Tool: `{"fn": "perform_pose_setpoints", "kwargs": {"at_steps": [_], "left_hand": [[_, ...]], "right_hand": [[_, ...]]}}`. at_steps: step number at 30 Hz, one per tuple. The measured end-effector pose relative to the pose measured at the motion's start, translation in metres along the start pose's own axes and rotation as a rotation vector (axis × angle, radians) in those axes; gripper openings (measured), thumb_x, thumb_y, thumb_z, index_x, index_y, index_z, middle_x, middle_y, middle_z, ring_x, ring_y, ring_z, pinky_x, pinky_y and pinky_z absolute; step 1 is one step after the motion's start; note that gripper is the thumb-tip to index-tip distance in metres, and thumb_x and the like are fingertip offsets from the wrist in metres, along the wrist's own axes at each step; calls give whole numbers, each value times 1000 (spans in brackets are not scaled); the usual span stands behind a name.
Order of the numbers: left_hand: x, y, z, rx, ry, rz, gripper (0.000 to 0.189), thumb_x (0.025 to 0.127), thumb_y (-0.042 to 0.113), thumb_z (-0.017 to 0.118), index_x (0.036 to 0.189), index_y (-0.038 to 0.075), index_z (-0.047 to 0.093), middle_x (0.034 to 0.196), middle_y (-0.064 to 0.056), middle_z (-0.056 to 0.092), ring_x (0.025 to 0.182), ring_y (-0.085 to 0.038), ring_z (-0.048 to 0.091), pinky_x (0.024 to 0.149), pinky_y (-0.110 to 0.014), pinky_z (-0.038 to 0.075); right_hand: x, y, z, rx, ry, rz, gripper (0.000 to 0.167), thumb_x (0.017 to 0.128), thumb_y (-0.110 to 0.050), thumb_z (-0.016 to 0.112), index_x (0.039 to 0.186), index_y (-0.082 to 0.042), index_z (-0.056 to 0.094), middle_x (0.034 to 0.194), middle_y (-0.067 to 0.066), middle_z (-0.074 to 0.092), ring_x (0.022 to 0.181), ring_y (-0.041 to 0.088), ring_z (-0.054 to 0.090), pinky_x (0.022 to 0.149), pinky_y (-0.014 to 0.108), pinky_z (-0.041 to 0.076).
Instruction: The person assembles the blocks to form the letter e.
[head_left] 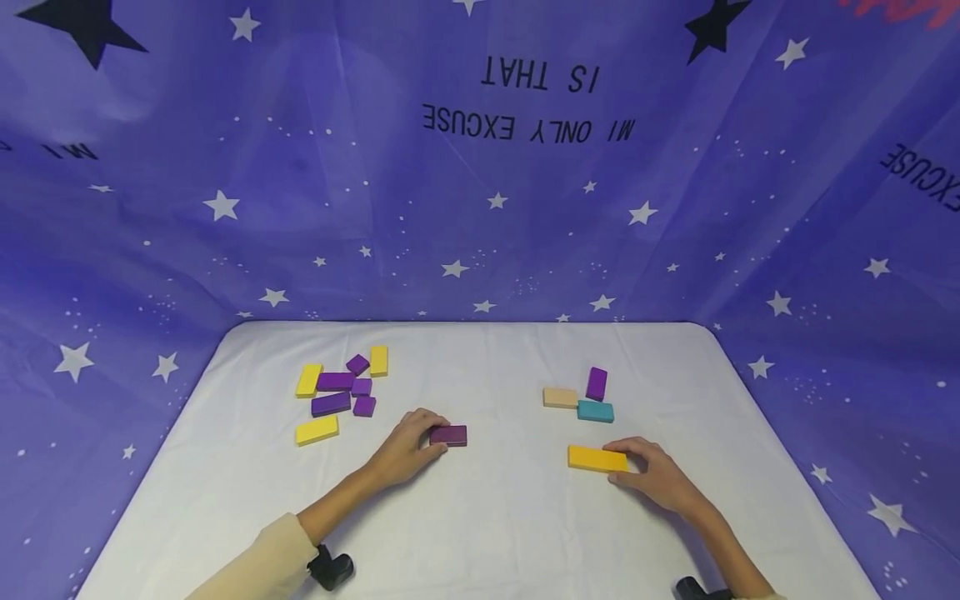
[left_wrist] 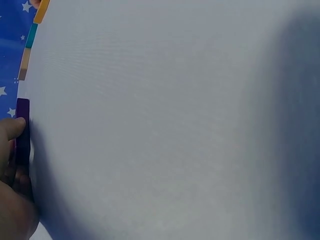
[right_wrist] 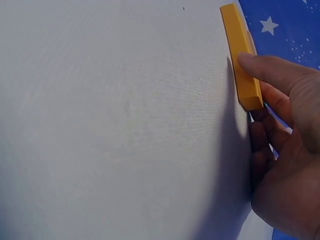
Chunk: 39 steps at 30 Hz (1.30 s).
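Observation:
Near the middle of the white table, my left hand pinches a dark purple block between thumb and fingers. The left wrist view shows that purple block at its left edge, the thumb against its side. Over on the right, my right hand grips one end of a long orange-yellow block. In the right wrist view the thumb presses the near face of this yellow block, with fingers behind it. Just beyond it lie a teal block, a beige block and a purple block.
On the left of the table lies a loose group of yellow blocks and purple blocks, several of them small cubes. A blue star-printed cloth rises behind the table and along both sides.

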<state>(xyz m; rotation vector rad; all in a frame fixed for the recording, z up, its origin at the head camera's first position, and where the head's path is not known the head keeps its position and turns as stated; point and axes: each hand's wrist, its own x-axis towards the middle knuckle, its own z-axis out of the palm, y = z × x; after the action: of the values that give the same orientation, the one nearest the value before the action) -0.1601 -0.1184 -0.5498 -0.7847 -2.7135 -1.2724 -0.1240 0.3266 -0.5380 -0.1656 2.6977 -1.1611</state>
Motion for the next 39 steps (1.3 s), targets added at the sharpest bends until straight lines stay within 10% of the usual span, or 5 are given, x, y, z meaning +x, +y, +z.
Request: {"fn": "perform_pose_setpoints", "kwargs": {"at_steps": [20, 39], "left_hand": [[0, 0, -1, -7, 1, 40, 27, 89, 10, 73, 116, 4, 68, 111, -5, 63, 102, -26, 54, 89, -43, 45], [1, -3, -2, -24, -10, 37, 28, 89, 10, 75, 116, 7, 68, 112, -4, 63, 103, -25, 55, 89, -42, 45]], "right_hand": [[5, -30, 14, -25, 97, -198, 37, 84, -22, 81, 119, -13, 73, 118, 1, 68, 110, 26, 62, 93, 44, 51], [45, -71, 61, 40, 42, -278, 35, 84, -13, 81, 118, -13, 73, 116, -1, 68, 111, 22, 61, 98, 44, 48]]}}
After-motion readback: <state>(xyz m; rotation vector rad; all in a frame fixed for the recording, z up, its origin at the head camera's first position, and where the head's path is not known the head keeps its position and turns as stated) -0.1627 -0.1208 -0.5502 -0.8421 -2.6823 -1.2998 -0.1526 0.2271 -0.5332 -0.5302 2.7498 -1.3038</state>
